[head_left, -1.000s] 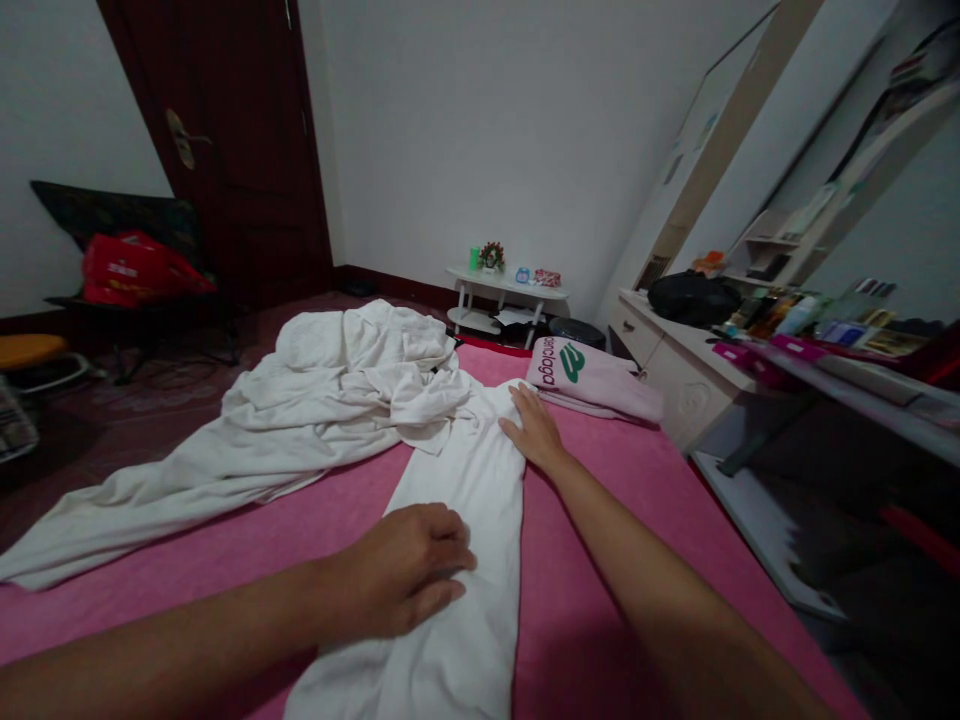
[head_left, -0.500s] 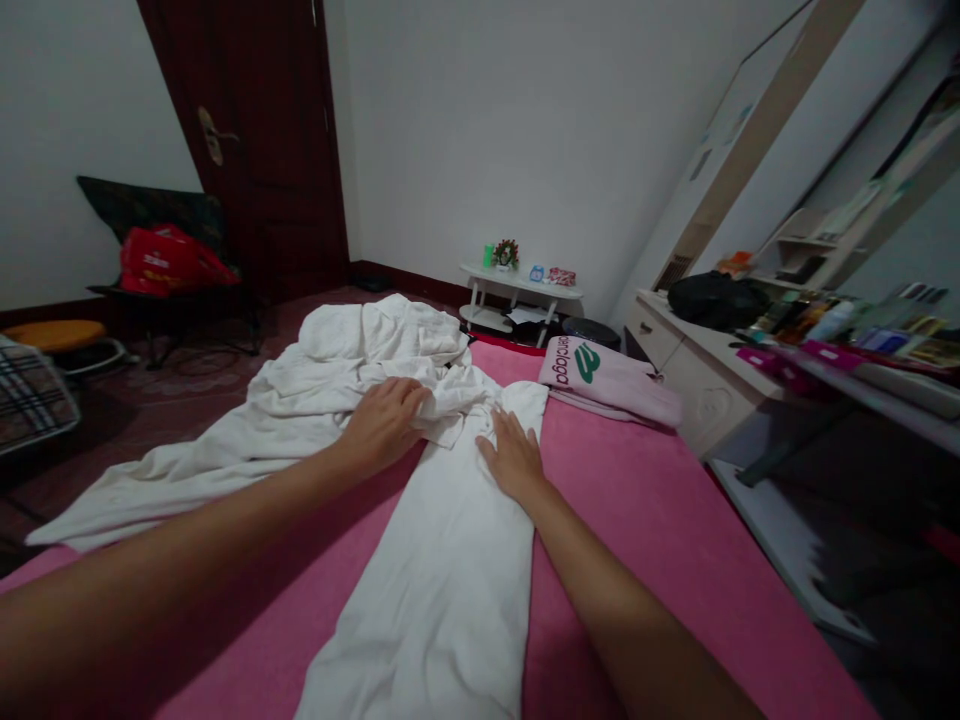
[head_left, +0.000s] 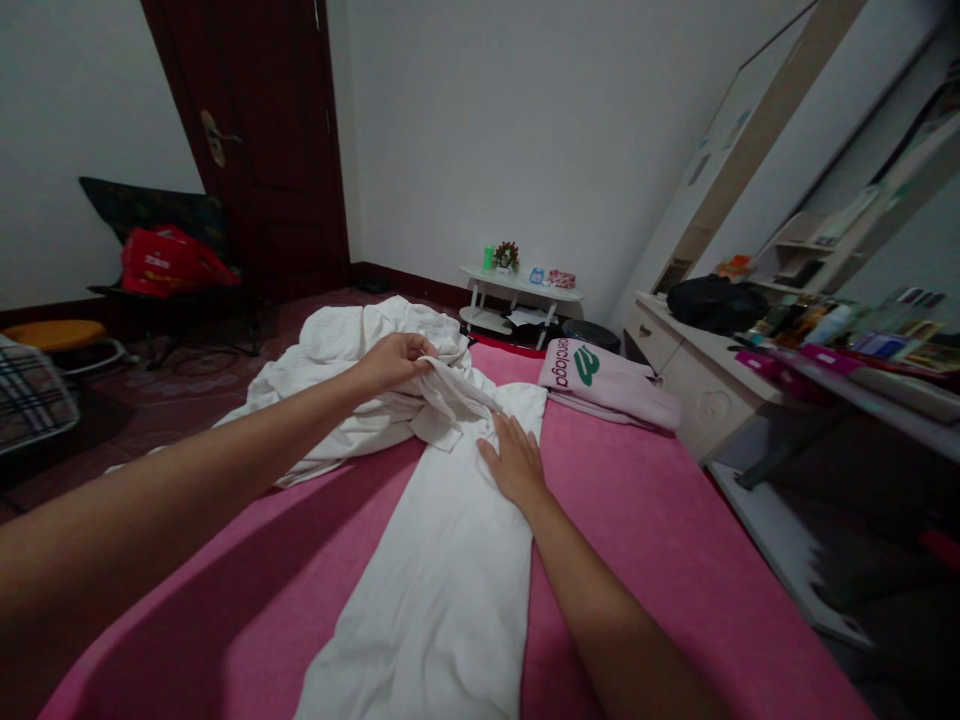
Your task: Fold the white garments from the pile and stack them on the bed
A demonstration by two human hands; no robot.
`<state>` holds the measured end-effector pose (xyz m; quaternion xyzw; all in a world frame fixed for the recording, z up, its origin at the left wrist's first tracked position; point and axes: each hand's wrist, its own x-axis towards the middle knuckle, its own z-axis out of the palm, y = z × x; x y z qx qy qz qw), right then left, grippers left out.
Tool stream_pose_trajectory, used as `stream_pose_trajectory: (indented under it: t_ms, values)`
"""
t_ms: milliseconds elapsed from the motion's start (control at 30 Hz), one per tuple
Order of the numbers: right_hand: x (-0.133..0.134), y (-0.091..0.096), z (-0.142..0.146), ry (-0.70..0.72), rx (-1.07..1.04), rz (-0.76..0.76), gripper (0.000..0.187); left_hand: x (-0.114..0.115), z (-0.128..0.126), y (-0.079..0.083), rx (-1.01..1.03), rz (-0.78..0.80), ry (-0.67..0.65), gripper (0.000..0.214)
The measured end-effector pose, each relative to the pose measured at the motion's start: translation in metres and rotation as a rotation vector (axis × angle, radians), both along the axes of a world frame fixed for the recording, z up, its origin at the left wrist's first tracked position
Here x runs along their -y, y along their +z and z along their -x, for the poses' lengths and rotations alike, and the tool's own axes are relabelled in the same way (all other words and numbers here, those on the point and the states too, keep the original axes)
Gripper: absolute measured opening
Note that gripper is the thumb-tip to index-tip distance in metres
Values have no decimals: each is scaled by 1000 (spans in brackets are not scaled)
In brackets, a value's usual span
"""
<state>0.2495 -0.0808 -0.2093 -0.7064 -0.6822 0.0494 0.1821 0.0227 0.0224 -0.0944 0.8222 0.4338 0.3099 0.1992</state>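
The left grip [head_left: 394, 360] is closed on a raised fold of a white sheet [head_left: 442, 560], held just above the sheet's crumpled heap at the far end of the bed. The right grip [head_left: 514, 462] is laid flat, fingers spread, on the flat strip of the sheet, just beside the gathered folds. A pink bed cover [head_left: 637, 520] is seen beneath. A folded pink garment [head_left: 611, 385] with green print is placed near the right grip. Beyond the bed, a small white table [head_left: 521, 290] is set against the wall, and a red bag [head_left: 169, 260] is seen beside a dark door [head_left: 262, 140].
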Motion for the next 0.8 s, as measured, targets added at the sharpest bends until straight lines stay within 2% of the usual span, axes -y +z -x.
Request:
stream_pose_trajectory:
  t_ms: [133,233,300,367,467,533,600,633,700,767,800]
  values:
    - [0,0,-1,12,-14,1,60,8,12,8,-499,-403,102,23]
    - [0,-1,-2,22,-18,-1,58,13,23,16,-656,-609,167,26]
    - [-1,-1,-2,22,-17,-2,57,12,28,23,-668,-643,257,26]
    - [-1,-1,-2,23,-12,-1,57,9,32,28,-654,-605,359,26]
    - [0,0,-1,20,-9,-10,57,2,31,32,-536,-395,455,29]
    - [1,0,0,20,-15,-16,57,0,27,31,-335,-176,390,35]
    - [1,1,0,23,-30,-16,57,3,18,30,-104,-75,252,41]
    - [1,1,0,26,-44,-16,57,8,14,30,-27,-116,175,42]
    - [-1,0,-2,29,-106,-41,58,23,6,29,-1,-337,5,42]
    - [-3,-1,-6,29,-267,-105,57,44,1,27,-104,-550,-231,38]
    - [-4,-2,-9,23,-362,-143,55,55,1,25,-173,-605,-360,36]
